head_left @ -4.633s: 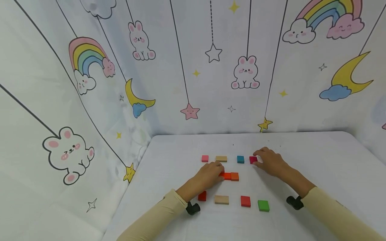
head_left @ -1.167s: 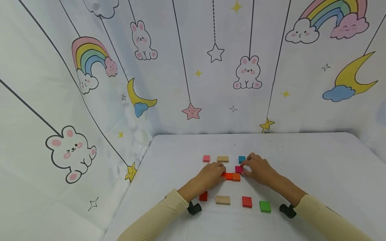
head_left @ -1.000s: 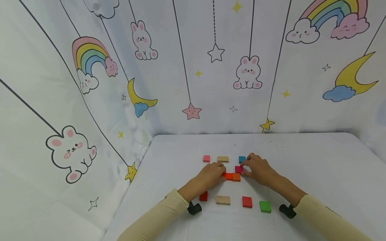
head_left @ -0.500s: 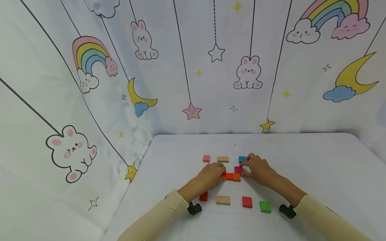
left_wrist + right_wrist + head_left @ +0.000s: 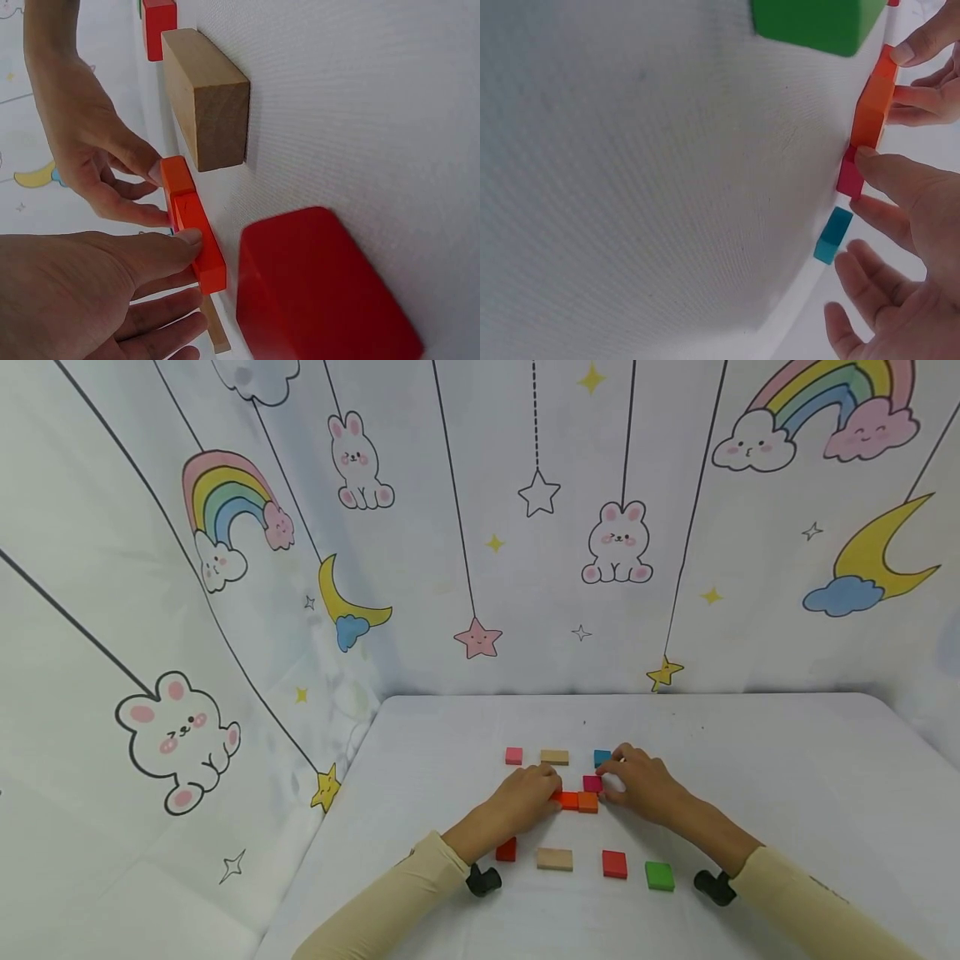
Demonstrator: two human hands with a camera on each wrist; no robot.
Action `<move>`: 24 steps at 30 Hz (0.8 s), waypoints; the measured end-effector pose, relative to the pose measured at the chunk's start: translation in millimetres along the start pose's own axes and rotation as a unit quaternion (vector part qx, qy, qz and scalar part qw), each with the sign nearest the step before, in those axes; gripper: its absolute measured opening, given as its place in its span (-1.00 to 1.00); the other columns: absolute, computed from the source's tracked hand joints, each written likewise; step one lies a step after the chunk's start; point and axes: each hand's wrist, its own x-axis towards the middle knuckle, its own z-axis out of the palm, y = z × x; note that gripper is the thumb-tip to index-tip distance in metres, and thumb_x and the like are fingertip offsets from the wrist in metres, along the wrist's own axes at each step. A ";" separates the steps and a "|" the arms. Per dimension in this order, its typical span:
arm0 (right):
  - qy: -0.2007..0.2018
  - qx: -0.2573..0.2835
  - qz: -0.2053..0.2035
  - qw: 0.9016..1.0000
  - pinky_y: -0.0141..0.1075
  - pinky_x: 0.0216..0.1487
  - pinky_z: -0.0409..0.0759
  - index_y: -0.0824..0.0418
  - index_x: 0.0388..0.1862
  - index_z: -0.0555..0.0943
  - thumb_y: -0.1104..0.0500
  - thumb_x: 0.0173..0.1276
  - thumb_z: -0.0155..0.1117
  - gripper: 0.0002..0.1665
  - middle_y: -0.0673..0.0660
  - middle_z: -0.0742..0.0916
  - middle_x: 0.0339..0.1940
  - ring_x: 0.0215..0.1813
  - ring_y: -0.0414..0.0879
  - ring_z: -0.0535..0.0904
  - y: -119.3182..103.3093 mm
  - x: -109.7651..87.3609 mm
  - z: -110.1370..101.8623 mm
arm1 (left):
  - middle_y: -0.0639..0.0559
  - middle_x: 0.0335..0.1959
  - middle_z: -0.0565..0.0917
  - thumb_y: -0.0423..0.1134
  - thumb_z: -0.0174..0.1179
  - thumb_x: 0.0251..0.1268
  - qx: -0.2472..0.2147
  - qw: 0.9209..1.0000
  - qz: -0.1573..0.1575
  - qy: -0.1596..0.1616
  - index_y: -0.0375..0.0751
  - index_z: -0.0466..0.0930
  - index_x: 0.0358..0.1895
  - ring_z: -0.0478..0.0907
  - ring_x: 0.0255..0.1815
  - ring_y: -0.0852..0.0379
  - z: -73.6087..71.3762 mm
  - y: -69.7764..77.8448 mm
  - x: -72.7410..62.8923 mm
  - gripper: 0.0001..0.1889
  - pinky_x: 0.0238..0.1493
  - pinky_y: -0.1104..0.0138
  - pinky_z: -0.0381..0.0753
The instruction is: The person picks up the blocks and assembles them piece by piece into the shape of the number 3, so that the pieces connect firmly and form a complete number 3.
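My left hand [image 5: 523, 797] pinches the left end of a bright red-orange block [image 5: 569, 801], thumb on its near side in the left wrist view. An orange block [image 5: 588, 802] sits against that block's right end. My right hand [image 5: 645, 785] pinches a crimson block [image 5: 592, 783] between thumb and index finger, just behind the orange block. In the right wrist view the crimson block [image 5: 849, 177] appears to touch the orange block [image 5: 873, 109], while the other right fingers spread loose. A blue block [image 5: 602, 758] lies behind, partly covered by the right fingertips.
Behind the hands are a pink block [image 5: 513, 756] and a tan block [image 5: 555, 757]. Nearer lie a dark red block [image 5: 507, 850], another tan block [image 5: 555, 859], a red block [image 5: 614, 864] and a green block [image 5: 660, 876] on the white table [image 5: 787, 793].
My right hand has brought the crimson block leftward and nearer, from right of the blue block to behind the orange one, with only slight shifts lately. The left hand has stayed in place.
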 end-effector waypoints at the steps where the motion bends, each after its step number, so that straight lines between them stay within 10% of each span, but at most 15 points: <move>1: 0.000 0.001 -0.001 1.000 0.15 -0.06 0.75 0.15 0.03 0.78 0.09 0.15 0.70 -0.54 0.25 0.67 -0.01 0.05 0.14 0.63 0.0 0.0 -0.3 | 0.03 0.13 0.69 -0.04 0.36 0.47 0.000 1.000 0.000 0.000 -0.07 0.74 0.11 0.65 0.04 0.13 0.1 -0.1 0.1 -0.71 0.15 0.38 0.65; 24: 0.004 0.037 0.057 0.998 0.32 -0.06 0.68 0.22 -0.02 0.75 0.06 0.22 0.65 -0.58 0.36 0.67 -0.02 0.02 0.24 0.65 15.3 10.7 -15.3 | 0.04 0.12 0.69 -0.05 0.37 0.46 0.007 1.000 0.000 0.000 -0.06 0.74 0.12 0.64 0.04 0.16 1.9 -0.5 1.4 -0.71 0.12 0.42 0.65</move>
